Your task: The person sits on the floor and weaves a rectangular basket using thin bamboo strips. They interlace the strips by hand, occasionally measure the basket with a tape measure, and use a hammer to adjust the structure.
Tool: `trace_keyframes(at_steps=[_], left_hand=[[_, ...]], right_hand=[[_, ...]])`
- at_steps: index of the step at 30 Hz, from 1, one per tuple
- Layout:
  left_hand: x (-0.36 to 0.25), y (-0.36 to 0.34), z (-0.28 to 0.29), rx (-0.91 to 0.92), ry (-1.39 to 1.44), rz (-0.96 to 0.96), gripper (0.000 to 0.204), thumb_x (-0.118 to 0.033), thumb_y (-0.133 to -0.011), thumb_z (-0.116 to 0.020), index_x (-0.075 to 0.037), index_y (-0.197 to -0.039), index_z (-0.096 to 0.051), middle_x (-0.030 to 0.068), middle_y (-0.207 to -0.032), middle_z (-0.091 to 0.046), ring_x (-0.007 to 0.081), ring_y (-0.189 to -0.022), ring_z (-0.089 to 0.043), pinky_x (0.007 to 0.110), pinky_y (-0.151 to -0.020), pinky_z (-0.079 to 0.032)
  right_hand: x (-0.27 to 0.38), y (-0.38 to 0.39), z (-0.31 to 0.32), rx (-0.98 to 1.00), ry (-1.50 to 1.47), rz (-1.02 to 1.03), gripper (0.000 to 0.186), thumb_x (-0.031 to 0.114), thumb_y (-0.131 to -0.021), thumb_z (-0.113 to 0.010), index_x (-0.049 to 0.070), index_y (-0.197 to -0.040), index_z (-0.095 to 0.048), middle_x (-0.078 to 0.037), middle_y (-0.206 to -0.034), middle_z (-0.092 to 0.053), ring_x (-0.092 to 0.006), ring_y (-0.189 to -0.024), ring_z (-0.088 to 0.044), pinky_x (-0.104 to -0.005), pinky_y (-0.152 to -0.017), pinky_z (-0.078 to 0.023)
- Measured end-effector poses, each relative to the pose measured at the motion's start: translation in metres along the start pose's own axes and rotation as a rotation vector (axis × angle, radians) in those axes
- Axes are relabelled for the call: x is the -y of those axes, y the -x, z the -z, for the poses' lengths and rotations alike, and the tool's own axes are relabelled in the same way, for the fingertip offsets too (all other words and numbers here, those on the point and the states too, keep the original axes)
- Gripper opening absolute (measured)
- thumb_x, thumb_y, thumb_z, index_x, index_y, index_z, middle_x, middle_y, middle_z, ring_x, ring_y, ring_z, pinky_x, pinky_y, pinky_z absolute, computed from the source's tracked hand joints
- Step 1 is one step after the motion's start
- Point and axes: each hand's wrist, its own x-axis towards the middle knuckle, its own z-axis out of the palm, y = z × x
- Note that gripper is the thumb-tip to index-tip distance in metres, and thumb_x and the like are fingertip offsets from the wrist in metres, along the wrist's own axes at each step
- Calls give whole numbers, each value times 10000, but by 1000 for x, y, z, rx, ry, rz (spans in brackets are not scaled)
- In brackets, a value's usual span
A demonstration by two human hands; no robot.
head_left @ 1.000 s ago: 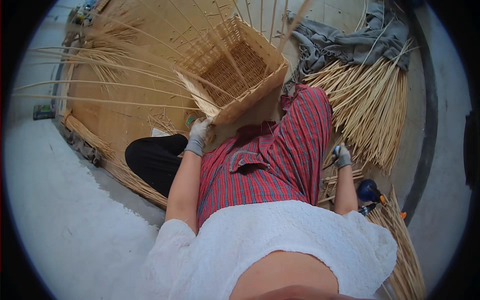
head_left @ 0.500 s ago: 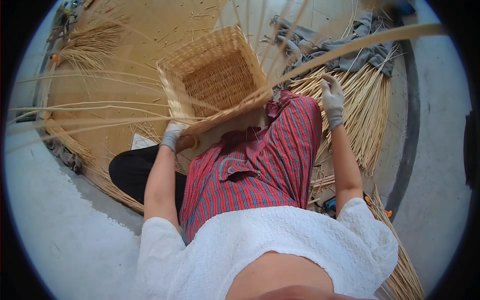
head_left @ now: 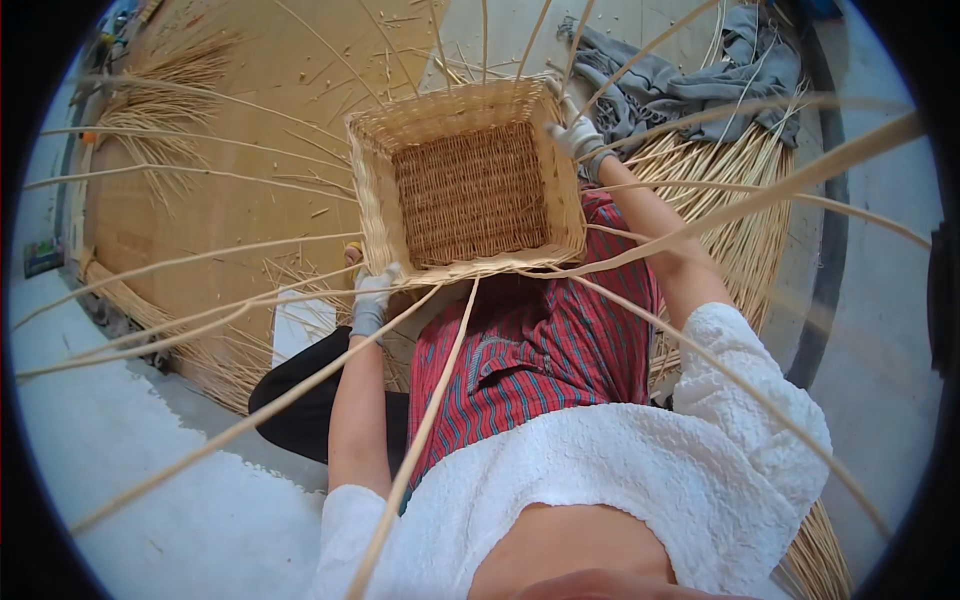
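A rectangular wicker basket is held up in front of my lap, its open top facing me. The walls are pale and the woven base is browner. Long loose willow rods stick out all round its rim. My left hand, in a white-and-grey glove, grips the near left corner, its fingers partly hidden by the rim. My right hand, gloved the same way, holds the far part of the right wall, with some fingers hidden behind it.
Right of the basket, a large bundle of rods lies under a grey cloth. Another bundle lies at the far left. Rod offcuts are scattered on the tan board. A white sheet lies by my left knee.
My right hand has moved from above the rod bundle onto the basket's right wall. The basket has turned squarer to me and shifted right, its rods swinging round.
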Motion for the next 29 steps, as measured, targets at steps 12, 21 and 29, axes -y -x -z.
trace_keyframes(at_steps=[12,21,29], left_hand=[[7,23,5,186,562,340,486,-28,-917,-631,-116,-1373,-484,143,-1136,-642,271,-869,-671,389,-752,-586],[-1,-27,23,157,335,351,498,-151,-928,-645,-87,-1395,-488,136,-1203,-640,272,-972,-656,411,-840,-579],[21,-7,-19,-67,807,232,447,-339,-1006,-552,-21,-1318,-524,218,-1214,-613,392,-1022,-655,550,-820,-602]], right_hand=[[15,10,17,48,161,-256,691,231,-885,-686,73,-1490,-392,-219,-1153,-688,-340,-1087,-664,-400,-901,-525],[-1,-28,9,22,-137,206,1000,337,-857,-782,133,-1604,-149,-143,-1614,-289,-254,-1493,-251,-340,-1206,-224],[-38,170,109,-183,-283,-136,440,242,-976,-650,53,-1367,-582,-105,-1142,-705,-171,-1027,-658,-327,-898,-533]])
